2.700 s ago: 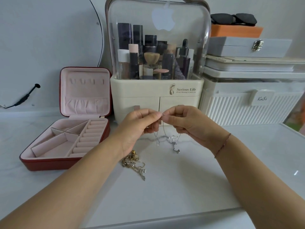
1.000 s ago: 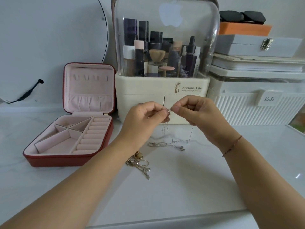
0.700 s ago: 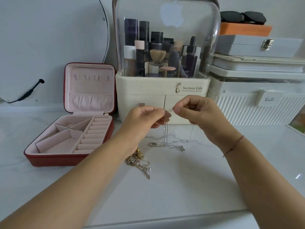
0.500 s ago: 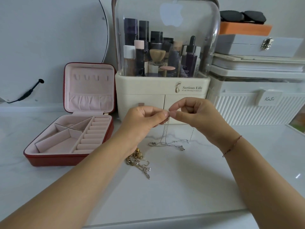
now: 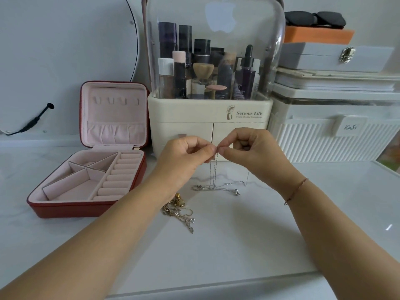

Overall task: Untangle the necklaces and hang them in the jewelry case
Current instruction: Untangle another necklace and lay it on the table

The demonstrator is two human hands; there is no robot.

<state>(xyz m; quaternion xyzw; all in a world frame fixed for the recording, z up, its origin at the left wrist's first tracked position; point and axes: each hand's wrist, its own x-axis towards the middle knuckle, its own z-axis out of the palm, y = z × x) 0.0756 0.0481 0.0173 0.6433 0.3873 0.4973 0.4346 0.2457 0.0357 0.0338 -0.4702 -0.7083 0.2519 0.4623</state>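
Necklace (image 5: 213, 172) hangs below touching grips, L hand (image 5: 184, 156) & R hand (image 5: 253, 152) both pinching its top.

Both forearms reach forward, left hand (image 5: 186, 158) and right hand (image 5: 251, 151) raised, curled fingertips pinching together, nearly touching

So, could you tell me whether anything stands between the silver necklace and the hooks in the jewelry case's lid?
Nothing visible does: the jewelry case lies open left of the silver necklace, and its lid hooks are bare and unobstructed.
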